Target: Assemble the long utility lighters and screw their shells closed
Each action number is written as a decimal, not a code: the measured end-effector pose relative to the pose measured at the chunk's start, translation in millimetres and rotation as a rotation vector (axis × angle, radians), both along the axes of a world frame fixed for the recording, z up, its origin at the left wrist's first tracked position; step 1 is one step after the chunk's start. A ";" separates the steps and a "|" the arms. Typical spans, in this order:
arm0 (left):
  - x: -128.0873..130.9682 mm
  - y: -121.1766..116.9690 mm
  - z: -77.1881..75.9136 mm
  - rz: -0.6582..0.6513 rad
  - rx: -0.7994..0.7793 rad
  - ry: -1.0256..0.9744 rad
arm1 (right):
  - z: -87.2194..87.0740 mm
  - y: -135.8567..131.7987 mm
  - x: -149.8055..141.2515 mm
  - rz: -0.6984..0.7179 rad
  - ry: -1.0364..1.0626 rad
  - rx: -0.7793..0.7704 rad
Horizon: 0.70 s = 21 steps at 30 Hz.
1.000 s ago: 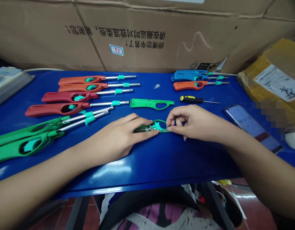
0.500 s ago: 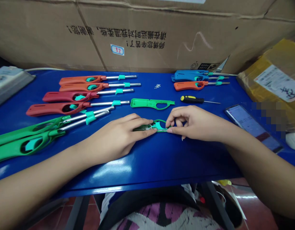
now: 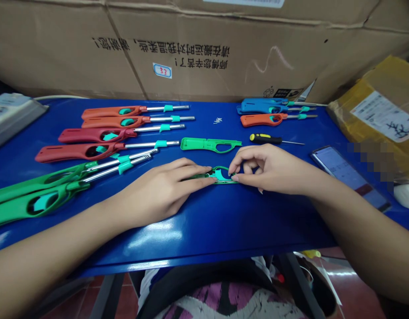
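Observation:
In front of me on the blue table lies an opened green lighter half point(image 3: 220, 176), with a teal trigger and small inner parts showing. My left hand point(image 3: 167, 188) is closed over its handle end, thumb and forefinger by the trigger. At the other end, the thumb and forefinger of my right hand point(image 3: 262, 170) pinch the lighter's front; anything small between those fingertips is hidden. Just beyond my hands rests a loose green casing half point(image 3: 209, 144), hollow side up. Behind my right hand is a black and yellow screwdriver point(image 3: 266, 138).
Assembled lighters point(image 3: 104, 135) in orange, red and green line the left side. Blue and orange ones point(image 3: 262, 119) lie back right. Small screws point(image 3: 218, 120) sit mid-table. A phone point(image 3: 350, 177) lies right; a large cardboard box point(image 3: 191, 26) stands along the back edge.
Both hands stay at the green lighter half, with only slight finger shifts. The view has moved a little; the other things lie as before.

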<state>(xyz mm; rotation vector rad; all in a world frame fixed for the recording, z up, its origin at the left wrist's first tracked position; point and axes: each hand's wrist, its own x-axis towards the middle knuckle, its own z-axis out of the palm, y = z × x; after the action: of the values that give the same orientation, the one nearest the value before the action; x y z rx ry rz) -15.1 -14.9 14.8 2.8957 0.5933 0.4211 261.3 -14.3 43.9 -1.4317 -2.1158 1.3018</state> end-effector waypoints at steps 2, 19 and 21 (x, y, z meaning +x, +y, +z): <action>0.1 -0.1 0.1 0.002 -0.003 -0.002 | -0.8 0.0 -1.8 -0.025 0.010 0.119; 3.0 4.1 2.0 0.117 0.019 -0.151 | -29.8 20.2 10.1 0.062 -0.256 0.782; 1.8 6.2 2.5 0.168 0.058 -0.197 | -27.5 19.7 8.9 0.046 -0.189 0.776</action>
<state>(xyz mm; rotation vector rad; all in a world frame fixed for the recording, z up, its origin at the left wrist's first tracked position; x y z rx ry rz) -13.3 -8.7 17.3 2.8213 0.8049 0.7484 270.2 5.4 16.4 -1.1769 -2.3776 0.2629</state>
